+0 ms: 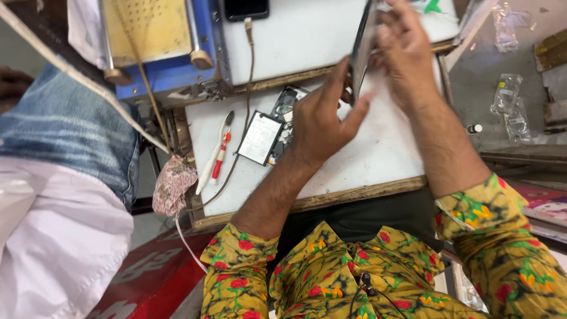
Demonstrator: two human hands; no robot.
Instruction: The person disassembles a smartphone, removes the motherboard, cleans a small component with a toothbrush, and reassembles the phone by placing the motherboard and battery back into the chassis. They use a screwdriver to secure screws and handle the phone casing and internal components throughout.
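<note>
My left hand [322, 118] and my right hand [404, 50] hold a thin dark phone panel [361, 47] edge-on above a white work board [378, 156]. The left fingers pinch its lower edge; the right hand wraps its upper part from the right. An opened phone body [283, 115] with a grey battery [260, 137] lies on the board just left of my left hand. My sleeves are yellow with a flower print.
A white tool and a red-tipped tool [217, 158] lie at the board's left edge, beside a cable [251, 71] and a floral cloth [172, 184]. A blue and yellow machine [156, 35] and a dark phone [246, 9] sit behind. Another person in jeans [65, 124] stands left. Plastic bags [509, 100] lie right.
</note>
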